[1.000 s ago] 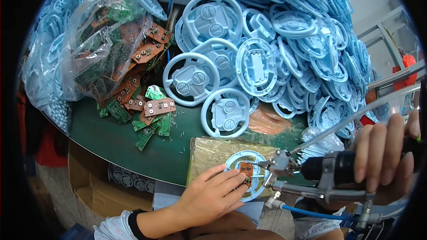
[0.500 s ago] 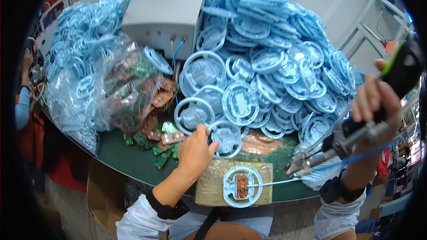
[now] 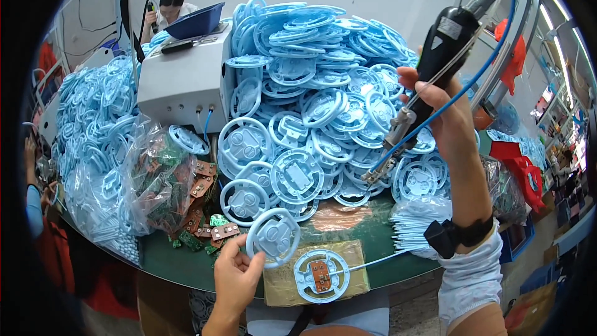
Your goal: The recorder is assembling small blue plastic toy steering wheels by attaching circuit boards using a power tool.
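My left hand grips a light blue plastic ring-shaped part by its rim, just above the green table's front. Beside it, a second blue ring part with a small brown circuit board in its middle lies on a tan block. My right hand is raised high at the right, closed around a black powered screwdriver with a blue hose, its tip pointing down and left over the heap.
A big heap of blue ring parts fills the table's middle and back. A grey machine box stands at the back left. Clear bags and loose green and brown circuit boards lie left. Another person works behind.
My left hand left the part on the block, reached to the heap and now holds a fresh ring part. My right hand swung the screwdriver up and away from the block.
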Motion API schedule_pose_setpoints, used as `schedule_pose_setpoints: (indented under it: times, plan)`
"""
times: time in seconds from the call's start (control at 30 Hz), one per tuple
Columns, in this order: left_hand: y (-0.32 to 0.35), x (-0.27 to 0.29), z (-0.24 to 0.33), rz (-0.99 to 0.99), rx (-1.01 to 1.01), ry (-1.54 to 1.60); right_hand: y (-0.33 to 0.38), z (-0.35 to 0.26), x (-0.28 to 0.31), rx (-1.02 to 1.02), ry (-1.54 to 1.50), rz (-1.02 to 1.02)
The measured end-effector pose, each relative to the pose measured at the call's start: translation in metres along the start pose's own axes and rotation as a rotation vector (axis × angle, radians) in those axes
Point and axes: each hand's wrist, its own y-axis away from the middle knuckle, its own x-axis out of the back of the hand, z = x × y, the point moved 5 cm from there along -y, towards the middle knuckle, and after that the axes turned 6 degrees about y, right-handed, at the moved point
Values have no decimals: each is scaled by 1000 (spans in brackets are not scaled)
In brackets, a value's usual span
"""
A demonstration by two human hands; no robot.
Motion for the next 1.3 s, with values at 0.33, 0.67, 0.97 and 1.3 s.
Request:
schedule_pose_setpoints:
  times: [0.33,0.67,0.97,1.3]
  plan:
    - [57,-70,27,-148,-470,-183,195,48,-82,-557,-138,-471]
    - [78,-87,16,-359,-609,-235,218,48,-67,-624,-108,-384]
    - [29,-32,-2,-230,-52,-545,206,52,-65,-151,301,-630]
    - [42,-52,-51,-512,611,720,227,45,-81,63,316,-776]
